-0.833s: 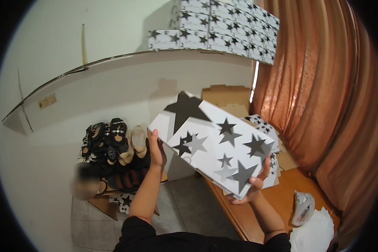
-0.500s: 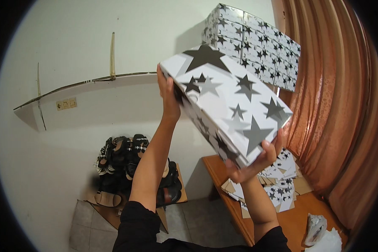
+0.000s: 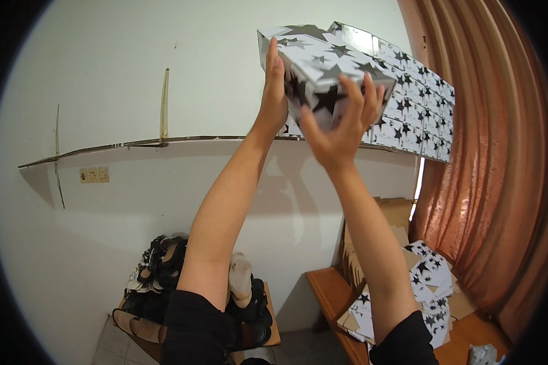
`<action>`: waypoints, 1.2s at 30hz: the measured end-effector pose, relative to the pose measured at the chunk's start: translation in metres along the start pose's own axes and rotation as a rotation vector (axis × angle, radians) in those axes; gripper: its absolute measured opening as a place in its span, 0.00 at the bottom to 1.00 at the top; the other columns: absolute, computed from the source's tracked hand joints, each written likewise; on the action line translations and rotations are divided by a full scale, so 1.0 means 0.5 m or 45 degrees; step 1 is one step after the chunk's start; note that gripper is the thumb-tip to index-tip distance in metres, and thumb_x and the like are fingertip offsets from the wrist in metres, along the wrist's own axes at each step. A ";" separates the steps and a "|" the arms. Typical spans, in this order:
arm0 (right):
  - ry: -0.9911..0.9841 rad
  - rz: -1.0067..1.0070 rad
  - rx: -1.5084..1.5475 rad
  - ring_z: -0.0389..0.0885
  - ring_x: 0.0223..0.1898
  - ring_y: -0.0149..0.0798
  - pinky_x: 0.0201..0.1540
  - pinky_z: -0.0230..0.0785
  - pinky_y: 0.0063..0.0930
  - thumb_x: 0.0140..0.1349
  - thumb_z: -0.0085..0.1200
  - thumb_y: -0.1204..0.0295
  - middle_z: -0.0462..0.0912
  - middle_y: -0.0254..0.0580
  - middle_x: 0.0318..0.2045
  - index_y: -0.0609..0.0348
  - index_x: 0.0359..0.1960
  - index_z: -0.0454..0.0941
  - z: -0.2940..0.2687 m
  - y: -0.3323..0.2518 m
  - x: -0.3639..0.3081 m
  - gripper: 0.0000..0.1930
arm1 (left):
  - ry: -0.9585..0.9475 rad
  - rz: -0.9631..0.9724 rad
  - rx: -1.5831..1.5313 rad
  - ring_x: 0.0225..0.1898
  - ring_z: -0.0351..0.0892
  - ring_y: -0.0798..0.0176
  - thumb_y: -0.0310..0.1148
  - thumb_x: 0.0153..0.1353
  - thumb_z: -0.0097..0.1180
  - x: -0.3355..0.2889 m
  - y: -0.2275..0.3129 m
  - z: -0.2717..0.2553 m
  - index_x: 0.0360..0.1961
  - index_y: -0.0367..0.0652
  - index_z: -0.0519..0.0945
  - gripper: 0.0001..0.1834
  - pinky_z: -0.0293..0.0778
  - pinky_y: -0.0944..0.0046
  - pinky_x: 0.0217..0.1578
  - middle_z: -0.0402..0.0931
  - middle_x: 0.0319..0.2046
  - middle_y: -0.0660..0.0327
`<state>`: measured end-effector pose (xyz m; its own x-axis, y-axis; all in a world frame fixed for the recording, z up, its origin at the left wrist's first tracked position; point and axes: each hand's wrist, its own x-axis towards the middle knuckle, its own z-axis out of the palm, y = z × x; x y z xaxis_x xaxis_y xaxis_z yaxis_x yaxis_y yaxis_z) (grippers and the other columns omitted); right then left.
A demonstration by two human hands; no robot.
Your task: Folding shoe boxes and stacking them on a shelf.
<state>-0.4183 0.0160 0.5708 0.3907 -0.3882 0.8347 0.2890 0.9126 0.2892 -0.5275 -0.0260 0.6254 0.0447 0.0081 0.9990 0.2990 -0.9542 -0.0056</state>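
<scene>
A white box printed with black and grey stars (image 3: 323,56) is held up at shelf height, just left of a stack of matching boxes (image 3: 417,109). My left hand (image 3: 274,100) presses along its left side, fingers pointing up. My right hand (image 3: 342,131) grips the near end, fingers spread over the end face and thumb at the lower left. The box is tilted, its near end toward me. Part of the stack and the wall shelf (image 3: 201,141) is hidden behind the box and my hands.
Below left, shoes and sandals (image 3: 158,267) crowd a low stand. A wooden table (image 3: 326,289) at lower right bears flat star-print cardboard pieces (image 3: 432,274) and a crumpled plastic bag (image 3: 484,353). A copper-coloured curtain (image 3: 487,152) hangs along the right. Wall switches (image 3: 94,175) sit under the shelf.
Both hands have carried the box up and farther away, toward the shelf beside the stack. My right hand has shifted from under the near corner to the end face. The view has tilted upward.
</scene>
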 end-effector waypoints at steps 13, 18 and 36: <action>-0.008 0.172 -0.220 0.61 0.61 0.52 0.59 0.34 0.70 0.54 0.49 0.57 0.65 0.54 0.58 0.49 0.52 0.72 0.149 0.274 0.020 0.23 | -0.335 -1.069 0.617 0.69 0.24 0.39 0.88 0.28 0.35 0.058 -0.240 -0.152 0.68 0.52 0.24 0.73 0.27 0.29 0.60 0.25 0.69 0.47; -0.057 0.373 0.174 0.54 0.64 0.54 0.63 0.32 0.63 0.59 0.44 0.52 0.60 0.56 0.61 0.49 0.57 0.68 0.163 0.385 -0.061 0.26 | -0.559 -0.846 0.593 0.70 0.28 0.47 0.85 0.38 0.29 0.081 -0.289 -0.162 0.69 0.46 0.30 0.68 0.32 0.43 0.65 0.27 0.70 0.50; -0.747 0.303 -0.447 0.61 0.64 0.45 0.62 0.30 0.70 0.61 0.43 0.53 0.64 0.46 0.62 0.52 0.60 0.66 0.196 0.332 -0.162 0.28 | -0.702 -0.464 1.073 0.71 0.36 0.52 0.45 0.68 0.37 0.029 -0.307 -0.166 0.68 0.54 0.52 0.29 0.42 0.58 0.65 0.41 0.67 0.41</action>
<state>-0.4875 0.2113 0.5972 -0.0272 0.0386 0.9989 0.5566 0.8306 -0.0170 -0.6521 0.0958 0.6444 0.1811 0.5862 0.7897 0.9337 -0.3547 0.0491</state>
